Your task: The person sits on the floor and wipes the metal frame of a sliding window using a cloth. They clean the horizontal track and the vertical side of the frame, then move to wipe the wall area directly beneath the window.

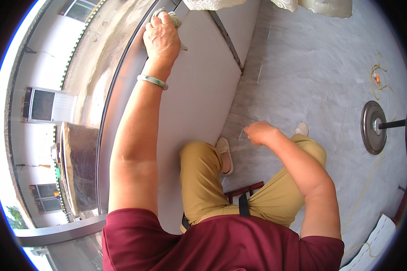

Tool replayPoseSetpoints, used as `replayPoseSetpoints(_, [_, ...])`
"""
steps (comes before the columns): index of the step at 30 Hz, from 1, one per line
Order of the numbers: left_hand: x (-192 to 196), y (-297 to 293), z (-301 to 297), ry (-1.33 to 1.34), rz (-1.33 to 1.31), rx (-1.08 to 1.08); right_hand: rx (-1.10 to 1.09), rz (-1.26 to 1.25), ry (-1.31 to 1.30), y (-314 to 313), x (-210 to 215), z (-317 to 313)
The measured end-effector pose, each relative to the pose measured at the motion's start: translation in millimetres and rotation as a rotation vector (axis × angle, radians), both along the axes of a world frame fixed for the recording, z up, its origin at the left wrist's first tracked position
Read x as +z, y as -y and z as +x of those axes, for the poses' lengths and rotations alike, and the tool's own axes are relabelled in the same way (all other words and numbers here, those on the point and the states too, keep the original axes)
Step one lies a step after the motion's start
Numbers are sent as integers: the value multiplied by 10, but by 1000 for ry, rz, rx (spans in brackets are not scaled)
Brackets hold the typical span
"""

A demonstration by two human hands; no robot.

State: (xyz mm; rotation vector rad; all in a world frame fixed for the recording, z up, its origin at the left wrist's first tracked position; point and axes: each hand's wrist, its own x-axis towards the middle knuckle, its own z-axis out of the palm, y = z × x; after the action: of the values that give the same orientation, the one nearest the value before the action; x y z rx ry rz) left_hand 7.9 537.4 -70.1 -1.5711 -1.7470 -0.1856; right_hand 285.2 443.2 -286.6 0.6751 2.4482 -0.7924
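Note:
My left hand [162, 39], with a pale green bangle [153, 81] at the wrist, is closed round a crumpled greyish-green cloth [173, 19]. The arm stretches far forward, and the hand is at the metal window frame [130, 72], along the top of the light panel below the glass. Part of the cloth sticks out to the right of the fingers. My right hand [260, 133] hangs above the floor, forward of my knees, with the fingers curled in. The palm side is hidden, so I cannot tell if anything is in it.
Under me is a dark red seat or stool [245, 191], mostly hidden. To the right stands a round metal base [373, 127] with a pole. A yellow cord [374, 86] lies on the grey floor [312, 63]. Patterned pale fabric [325, 6] hangs at the far edge.

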Motion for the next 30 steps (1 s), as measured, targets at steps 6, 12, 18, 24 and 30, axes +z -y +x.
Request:
replayPoseSetpoints(6, [-3,965,102,76,23,74,-27,-12,33,-75,100,16])
replayPoseSetpoints(12, [-38,1957,144,114,72,127,-57,-57,30,-118,95,-4])
replayPoseSetpoints(18, [32,3048,225,168,42,161,-67,-18,9,-228,-155,26])
replayPoseSetpoints(24, [48,4254,230,173,-44,243,-78,-16,70,-255,-290,80])
replayPoseSetpoints(30, [103,5072,217,118,-188,284,-141,17,80,-286,-369,156])
